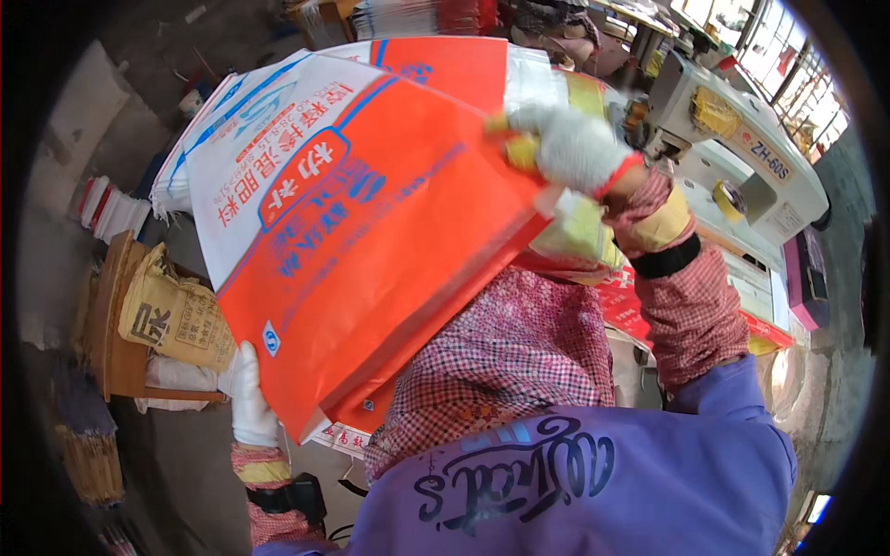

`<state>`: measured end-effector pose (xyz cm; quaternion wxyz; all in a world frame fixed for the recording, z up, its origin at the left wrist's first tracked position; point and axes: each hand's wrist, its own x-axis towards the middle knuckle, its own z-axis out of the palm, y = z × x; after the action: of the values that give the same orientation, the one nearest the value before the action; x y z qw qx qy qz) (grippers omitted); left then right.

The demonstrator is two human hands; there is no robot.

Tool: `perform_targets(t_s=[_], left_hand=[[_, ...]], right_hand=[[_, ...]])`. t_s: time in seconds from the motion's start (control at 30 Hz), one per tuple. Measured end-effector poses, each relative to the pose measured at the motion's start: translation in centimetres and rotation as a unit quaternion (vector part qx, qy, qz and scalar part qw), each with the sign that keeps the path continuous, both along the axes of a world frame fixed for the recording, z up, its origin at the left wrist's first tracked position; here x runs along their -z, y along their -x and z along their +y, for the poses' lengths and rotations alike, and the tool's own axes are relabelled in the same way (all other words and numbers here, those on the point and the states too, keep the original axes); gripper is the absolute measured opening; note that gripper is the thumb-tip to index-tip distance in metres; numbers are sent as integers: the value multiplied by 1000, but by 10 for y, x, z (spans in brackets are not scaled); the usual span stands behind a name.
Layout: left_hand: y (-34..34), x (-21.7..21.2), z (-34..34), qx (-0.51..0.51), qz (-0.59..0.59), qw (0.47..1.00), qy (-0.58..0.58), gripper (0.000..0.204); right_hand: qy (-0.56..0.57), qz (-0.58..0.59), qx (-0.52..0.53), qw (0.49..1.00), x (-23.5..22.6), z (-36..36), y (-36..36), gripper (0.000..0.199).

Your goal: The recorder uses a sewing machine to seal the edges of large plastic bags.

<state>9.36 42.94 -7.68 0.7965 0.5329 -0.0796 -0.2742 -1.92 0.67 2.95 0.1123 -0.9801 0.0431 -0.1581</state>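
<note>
Purple shirt (667,463), inverted dark lettering (522,479); hands (252,400) at blue-printed orange bag (408,246).

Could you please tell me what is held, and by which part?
The orange-and-white bag: the left grip holds its lower-left edge; the right grip, at its upper-right edge, is too blurred to tell.
</note>
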Motion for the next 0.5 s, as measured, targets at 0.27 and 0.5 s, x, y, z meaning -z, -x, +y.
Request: perform_targets(t_s=[0.27, 0.5], left_hand=[[66, 26, -26, 9, 30, 992, -121, 51], [50, 87, -10, -59, 41, 975, -211, 41]], right_hand=[[-136, -43, 60, 988, 97, -4, 40, 45], [-659, 12, 85, 747, 98, 14, 54, 49]])
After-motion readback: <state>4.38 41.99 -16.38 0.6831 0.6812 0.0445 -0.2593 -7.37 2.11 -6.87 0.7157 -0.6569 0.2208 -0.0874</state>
